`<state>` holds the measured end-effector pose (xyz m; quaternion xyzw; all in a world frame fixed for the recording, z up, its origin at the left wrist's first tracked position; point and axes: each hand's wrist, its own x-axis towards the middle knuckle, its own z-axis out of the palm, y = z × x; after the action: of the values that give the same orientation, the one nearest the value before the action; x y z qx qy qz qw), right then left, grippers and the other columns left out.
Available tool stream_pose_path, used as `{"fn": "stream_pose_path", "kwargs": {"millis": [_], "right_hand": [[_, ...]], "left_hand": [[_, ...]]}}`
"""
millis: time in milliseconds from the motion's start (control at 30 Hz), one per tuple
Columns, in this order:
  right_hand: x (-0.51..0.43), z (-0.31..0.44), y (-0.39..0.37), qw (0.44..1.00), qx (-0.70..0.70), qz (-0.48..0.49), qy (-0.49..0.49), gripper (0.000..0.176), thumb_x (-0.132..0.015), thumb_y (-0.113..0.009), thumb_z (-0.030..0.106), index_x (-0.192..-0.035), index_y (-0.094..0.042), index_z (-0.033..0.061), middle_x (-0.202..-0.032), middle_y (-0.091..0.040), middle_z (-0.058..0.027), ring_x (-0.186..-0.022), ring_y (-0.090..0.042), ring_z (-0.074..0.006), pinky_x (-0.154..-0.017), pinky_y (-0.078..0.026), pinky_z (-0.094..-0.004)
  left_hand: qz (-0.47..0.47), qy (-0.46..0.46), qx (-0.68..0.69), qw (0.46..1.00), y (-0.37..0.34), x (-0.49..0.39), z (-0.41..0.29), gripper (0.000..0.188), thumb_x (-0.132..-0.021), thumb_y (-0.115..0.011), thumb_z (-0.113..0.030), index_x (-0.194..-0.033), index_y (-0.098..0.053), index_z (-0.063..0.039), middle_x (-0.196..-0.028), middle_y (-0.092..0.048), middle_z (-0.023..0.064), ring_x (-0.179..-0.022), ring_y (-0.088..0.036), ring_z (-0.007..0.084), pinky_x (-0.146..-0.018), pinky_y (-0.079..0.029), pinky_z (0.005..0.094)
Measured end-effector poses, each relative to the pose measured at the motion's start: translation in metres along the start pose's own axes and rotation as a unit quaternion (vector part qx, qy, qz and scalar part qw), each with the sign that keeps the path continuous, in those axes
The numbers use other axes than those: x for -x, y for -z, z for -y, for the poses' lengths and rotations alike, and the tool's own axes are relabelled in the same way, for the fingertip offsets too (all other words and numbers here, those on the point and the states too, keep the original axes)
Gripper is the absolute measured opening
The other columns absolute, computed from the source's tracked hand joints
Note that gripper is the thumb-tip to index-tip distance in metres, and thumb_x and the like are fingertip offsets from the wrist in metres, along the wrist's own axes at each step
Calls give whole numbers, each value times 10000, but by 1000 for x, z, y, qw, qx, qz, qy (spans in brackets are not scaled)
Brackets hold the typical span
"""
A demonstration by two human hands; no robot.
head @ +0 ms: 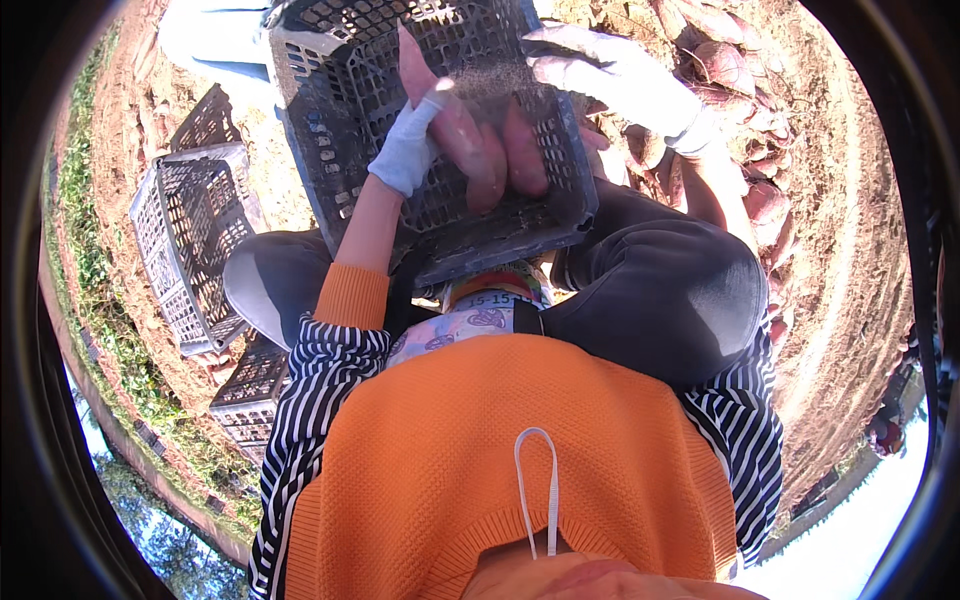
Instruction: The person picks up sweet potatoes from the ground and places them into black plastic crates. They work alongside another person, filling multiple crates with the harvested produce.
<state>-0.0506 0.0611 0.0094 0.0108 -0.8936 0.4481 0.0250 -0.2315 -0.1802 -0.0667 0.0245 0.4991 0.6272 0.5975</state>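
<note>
A black plastic crate [570,180] with slotted walls stands tilted in front of me, between my knees. My left hand [409,146], in a white glove, reaches inside it and grips a long reddish sweet potato [456,135], the thumb across its upper side. Two more sweet potatoes lie in the crate: one [491,169] partly beneath the held one, another [525,154] by the right wall. My right hand [615,79], also in a white glove and bright with sunlight, is at the crate's right rim. Its fingers are spread and nothing shows between them.
A long heap of sweet potatoes [765,202] lies on the soil to my right. At left stand a second slotted crate [187,247] and a third one [251,397]. A white sack or bag [214,37] touches the far left of my crate. Green plants [112,315] edge the field.
</note>
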Motion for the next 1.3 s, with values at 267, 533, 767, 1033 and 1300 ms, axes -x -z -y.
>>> {"fn": "stream_pose_path", "kwargs": {"millis": [267, 533, 767, 1033, 1300], "right_hand": [[113, -120, -120, 891, 163, 28, -424, 703, -757, -760, 341, -1343, -503, 52, -1275, -583, -221, -1188, -576, -376, -975, -490, -481], [116, -138, -171, 865, 255, -76, -425, 902, -673, -815, 533, -1344, -486, 27, -1193, -588, -170, -1128, -550, -363, -951, -466, -498], [147, -136, -73, 655, -573, -441, -219, 572, -885, -689, 310, -1338, -539, -6, -1250, -630, -145, -1166, -596, -269, -1023, -474, -425], [109, -55, -2, 642, -653, -401, 37, 526, -909, -647, 218, -1357, -512, -22, -1245, -642, -152, -1179, -608, -260, -1013, -509, -399], [0, 43, 2, 946, -299, -3, -126, 676, -968, -603, 433, -1485, -400, 47, -1409, -544, -132, -1193, -615, -258, -934, -550, -389]], "left_hand": [[-218, 162, -519, 810, 116, -47, 113, 828, -778, -755, -551, -1263, -550, 87, -1242, -632, 282, -1159, -631, 381, -958, -502, 397], [-159, 172, -682, 693, 69, -35, 123, 790, -888, -588, -543, -1371, -445, 65, -1299, -575, 334, -1226, -561, 459, -1041, -451, 469], [-154, 165, -659, 717, 81, -42, 95, 815, -850, -604, -605, -1312, -567, 65, -1286, -606, 307, -1240, -581, 406, -1034, -457, 430], [-159, -88, -555, 812, -28, -26, 22, 554, -927, -630, -473, -1242, -651, -19, -1217, -679, 196, -1152, -643, 319, -984, -487, 374], [114, -139, 80, 980, -58, 6, -11, 521, -1010, -592, -319, -1432, -464, -42, -1361, -561, 100, -1219, -558, 209, -1015, -483, 351]]}}
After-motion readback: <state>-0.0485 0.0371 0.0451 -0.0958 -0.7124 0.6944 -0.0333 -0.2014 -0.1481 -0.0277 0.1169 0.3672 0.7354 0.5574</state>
